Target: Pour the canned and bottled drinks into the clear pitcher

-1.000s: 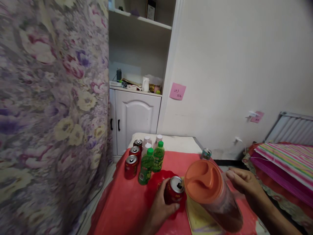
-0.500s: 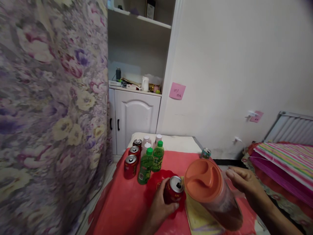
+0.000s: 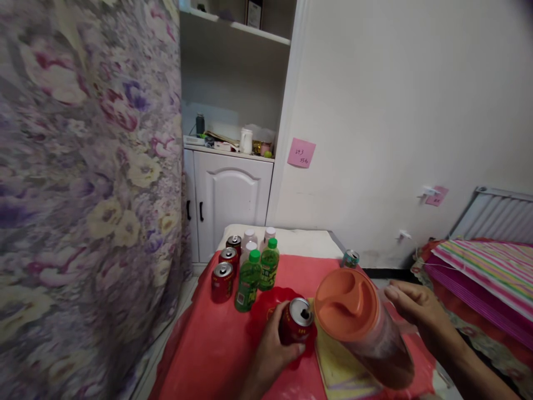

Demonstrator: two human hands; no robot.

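My left hand [image 3: 272, 350] is wrapped round an opened red can [image 3: 296, 326] that stands on a red plate [image 3: 270, 304] on the red tablecloth [image 3: 208, 355]. Just right of the can stands a clear pitcher [image 3: 366, 339] with an orange lid [image 3: 345, 303] and brown liquid inside, resting on a yellow cloth [image 3: 339, 366]. My right hand [image 3: 416, 314] is at the pitcher's far side with its fingers curled by the handle; the grip itself is hidden behind the pitcher.
At the back left of the table stand three red cans [image 3: 222, 280], two green bottles [image 3: 250, 286] and two pale bottles [image 3: 250, 238]. A teal can [image 3: 350, 258] stands at the far right edge. A floral curtain [image 3: 83, 194] hangs left, a white cabinet [image 3: 229, 194] behind, striped bedding [image 3: 487, 266] right.
Both hands, the can and the pitcher stay where they were. Only the view has drifted slightly.
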